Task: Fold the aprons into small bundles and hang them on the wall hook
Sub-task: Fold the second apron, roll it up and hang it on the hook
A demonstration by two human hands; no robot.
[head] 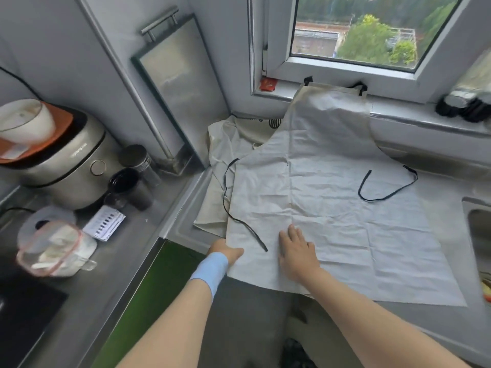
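Counter (441,187), two aprons (212,197): left grip (228,252) pinches top apron (332,195) edge, right grip (297,252) flat atop.

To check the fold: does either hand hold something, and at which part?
The left hand pinches the apron at its near left edge; the right hand only rests flat on it.

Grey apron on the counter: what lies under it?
A cream cloth, probably another apron, pokes out beneath the left edge of the grey apron, on the counter. How far it reaches underneath is covered.
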